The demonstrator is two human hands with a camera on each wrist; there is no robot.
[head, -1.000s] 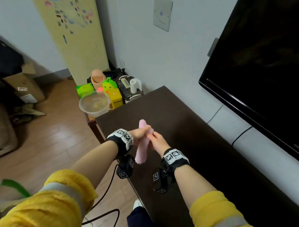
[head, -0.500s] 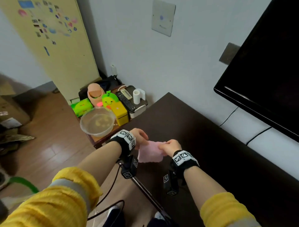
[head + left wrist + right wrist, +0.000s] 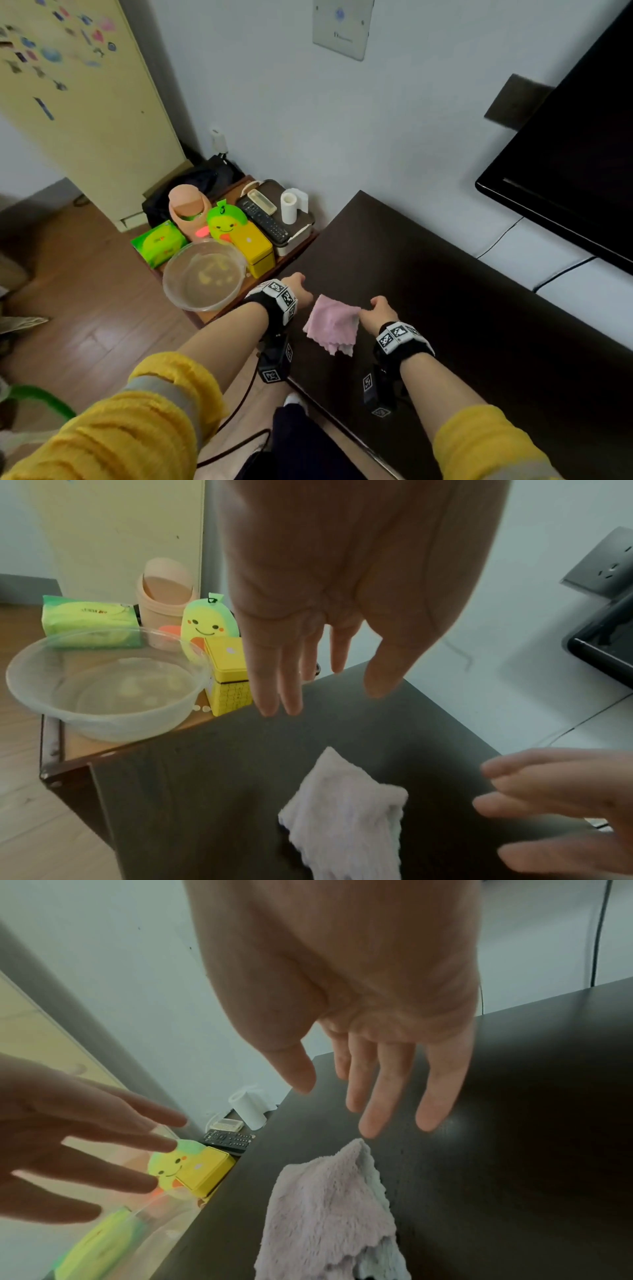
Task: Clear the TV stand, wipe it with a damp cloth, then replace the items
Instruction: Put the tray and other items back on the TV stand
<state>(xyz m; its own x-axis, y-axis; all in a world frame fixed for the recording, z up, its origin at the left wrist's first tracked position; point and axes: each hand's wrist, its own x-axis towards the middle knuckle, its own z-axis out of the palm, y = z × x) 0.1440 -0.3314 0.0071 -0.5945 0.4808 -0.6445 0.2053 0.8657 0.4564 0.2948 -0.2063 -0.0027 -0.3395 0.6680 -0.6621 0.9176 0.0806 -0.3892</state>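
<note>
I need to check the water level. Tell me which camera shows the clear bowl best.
The left wrist view: the clear bowl sits close, whole and sharp. The head view shows it whole but smaller and farther. The right wrist view gives only a blurred bit behind the left hand.

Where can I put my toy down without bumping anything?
The dark TV stand is bare from the pink cloth rightward, under the TV. The little side table is crowded: bowl, yellow tin, remote.

"TV" on wall plate
</note>
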